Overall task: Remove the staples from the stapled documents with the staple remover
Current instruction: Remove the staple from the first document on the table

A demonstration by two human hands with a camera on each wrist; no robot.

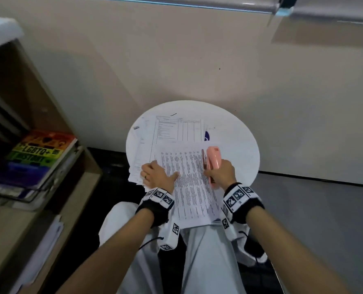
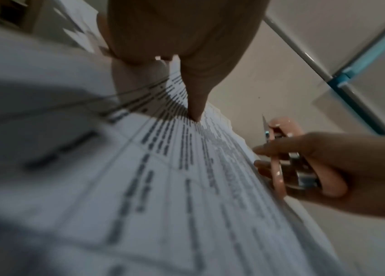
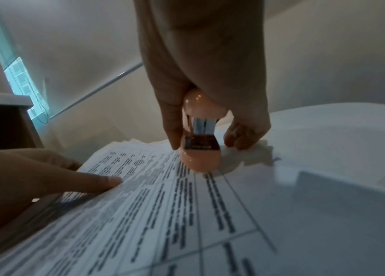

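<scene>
Right hand: the right hand [image 1: 224,174] has its fingers curled round a pink stapler-shaped tool [image 1: 213,161], thumb on one side and fingers on the other, at the right edge of the top sheet
Tool: the pink stapler-shaped tool stands opened out, with a thin metal arm [image 1: 204,160] raised from its pink body; whether it touches a staple cannot be made out
Left hand: the left hand [image 1: 156,175] lies flat with fingers straight, thumb [image 2: 194,104] pressed onto the printed page, a ring on one finger
Documents: the top sheet [image 1: 189,187], covered in columns of small print, lies on a fanned pile of papers [image 1: 146,145] and hangs over the near rim toward the person's lap
Table: a small round white table [image 1: 240,132] carries the pile, set against a pale wall
Surroundings: a shelf unit to the left holds a rainbow-covered book [image 1: 42,151] on a stack
</scene>
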